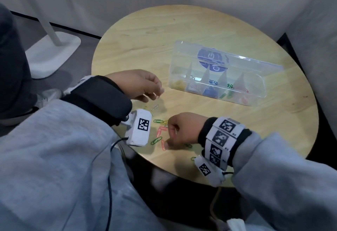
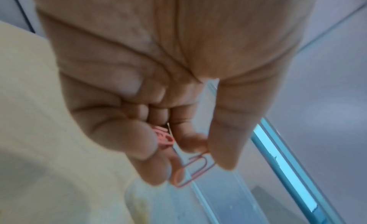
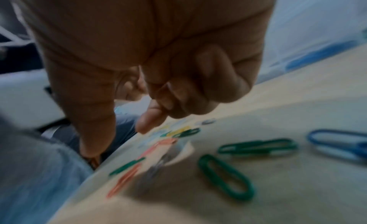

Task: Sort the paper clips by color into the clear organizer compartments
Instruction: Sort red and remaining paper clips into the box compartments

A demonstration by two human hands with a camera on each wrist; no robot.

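Observation:
A clear organizer (image 1: 255, 92) stands on the round wooden table (image 1: 164, 35) with its lid up. Its compartments hold yellow, silver, blue, green and red clips from left to right. My left hand (image 1: 157, 95) hovers left of it and pinches red paper clips (image 2: 190, 169) between thumb and fingers, with more red clips (image 2: 164, 138) in the curled fingers. My right hand (image 1: 168, 138) is low over the loose pile, fingers curled, thumb tip on a red clip (image 1: 163, 145). Green clips (image 3: 226, 177), a blue clip (image 3: 337, 142) and red clips (image 3: 125, 180) lie around it.
A silver clip (image 1: 155, 107) lies under my left hand. The table's near edge runs just behind the pile. A white stand base (image 1: 52, 53) sits on the floor at left, beside a person's shoe (image 1: 49, 95). Grey walls close in behind and to the right.

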